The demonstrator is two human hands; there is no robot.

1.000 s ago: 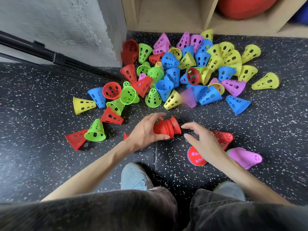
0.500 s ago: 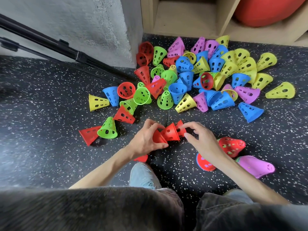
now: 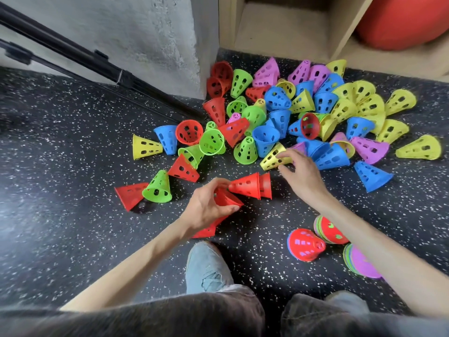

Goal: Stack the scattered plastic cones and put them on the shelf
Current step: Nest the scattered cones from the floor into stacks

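A pile of perforated plastic cones (image 3: 279,117) in red, green, blue, yellow and purple lies scattered on the floor in front of a wooden shelf (image 3: 286,32). My left hand (image 3: 206,207) grips a red cone (image 3: 226,199) low over the floor. Just right of it lies a short stack of red cones (image 3: 252,186) on its side, touching my fingertips. My right hand (image 3: 301,173) is open, its fingers spread over a yellow cone (image 3: 273,158) at the pile's near edge. Finished stacks, one with a red cone on top (image 3: 305,244), lie near my right forearm.
A grey concrete wall (image 3: 145,32) and black tripod legs (image 3: 73,54) stand at the left. A large red ball (image 3: 401,23) fills the right shelf compartment. My shoe (image 3: 206,266) and knees are at the bottom. Another red cone (image 3: 206,229) lies under my left wrist.
My right hand let go of the red stack and moved up to the yellow cone. The red stack now lies on the floor beside my left hand. The camera has moved closer.
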